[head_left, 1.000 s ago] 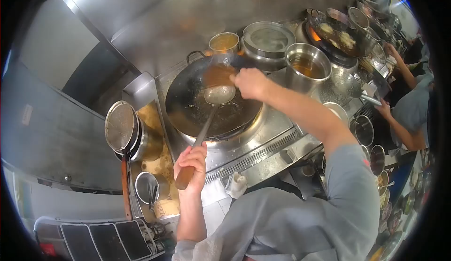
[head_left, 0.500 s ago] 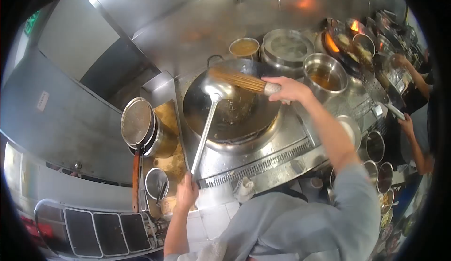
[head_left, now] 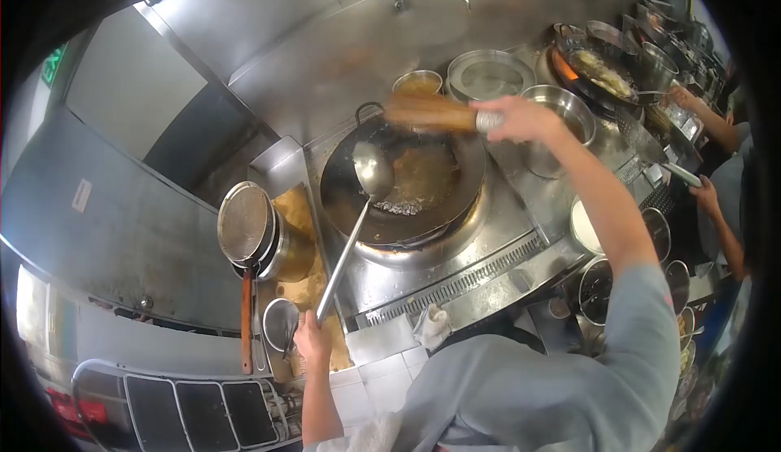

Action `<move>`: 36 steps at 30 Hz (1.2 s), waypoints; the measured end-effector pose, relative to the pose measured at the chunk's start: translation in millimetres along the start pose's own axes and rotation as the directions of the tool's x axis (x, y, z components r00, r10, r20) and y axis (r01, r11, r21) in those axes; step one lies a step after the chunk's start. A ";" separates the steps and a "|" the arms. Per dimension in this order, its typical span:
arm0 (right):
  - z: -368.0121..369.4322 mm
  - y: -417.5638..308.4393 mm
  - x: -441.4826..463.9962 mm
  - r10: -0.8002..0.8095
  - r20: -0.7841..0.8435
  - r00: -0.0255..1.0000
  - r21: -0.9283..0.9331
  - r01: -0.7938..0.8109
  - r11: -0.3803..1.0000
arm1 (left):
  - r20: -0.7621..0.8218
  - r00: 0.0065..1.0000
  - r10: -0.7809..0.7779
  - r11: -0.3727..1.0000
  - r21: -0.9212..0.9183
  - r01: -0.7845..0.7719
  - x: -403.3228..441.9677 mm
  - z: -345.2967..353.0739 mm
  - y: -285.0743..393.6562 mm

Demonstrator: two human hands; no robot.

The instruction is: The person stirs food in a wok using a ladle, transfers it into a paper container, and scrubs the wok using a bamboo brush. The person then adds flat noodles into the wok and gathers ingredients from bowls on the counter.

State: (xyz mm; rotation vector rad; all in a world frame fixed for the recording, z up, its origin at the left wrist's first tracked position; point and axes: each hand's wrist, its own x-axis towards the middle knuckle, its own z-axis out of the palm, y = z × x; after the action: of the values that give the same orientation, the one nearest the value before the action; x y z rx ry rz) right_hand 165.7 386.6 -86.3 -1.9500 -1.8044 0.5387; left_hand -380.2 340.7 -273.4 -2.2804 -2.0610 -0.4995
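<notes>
My left hand [head_left: 312,340] is wrapped round the end of a long-handled metal ladle [head_left: 374,172]. The ladle's bowl hangs over a large dark wok [head_left: 346,220], which has some brownish liquid pooled in its middle. In my right hand [head_left: 521,118] is a bamboo wok brush [head_left: 443,115], gripped by its bound end. Its bristles, smeared by motion, point left above the wok's far right rim, apart from the ladle.
Pots stand behind and right of the wok, among them a steel pot [head_left: 569,106] partly behind my arm. A strainer [head_left: 246,222] rests on a pot at left. At right, another person's hands hold utensils beside a second wok [head_left: 598,74].
The brush has moved away from the ladle's bowl, to the right and slightly up. My left hand has shifted down and left, and the ladle's bowl now shows its face.
</notes>
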 end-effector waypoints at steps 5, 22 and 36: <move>37.4 -17.1 -15.6 -0.458 -0.423 0.782 0.089 0.539 0.837 | 0.041 0.999 0.027 0.969 -0.248 -0.016 3.3 20.5 30.4; 9.7 -23.8 -30.3 -0.162 -0.185 0.969 -0.094 0.147 0.985 | 0.462 0.886 0.034 0.469 -0.791 0.394 -13.6 -13.0 70.8; 15.2 -74.8 -13.6 -0.348 -0.449 0.823 -0.010 0.385 0.923 | 0.607 0.670 0.427 -0.624 -0.339 0.705 -12.3 -17.6 117.5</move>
State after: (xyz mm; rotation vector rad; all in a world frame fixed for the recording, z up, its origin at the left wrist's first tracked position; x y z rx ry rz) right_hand 94.1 378.5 -57.8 -1.4571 -1.7536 0.0266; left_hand -270.5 310.2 -237.2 0.2361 0.4825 0.8003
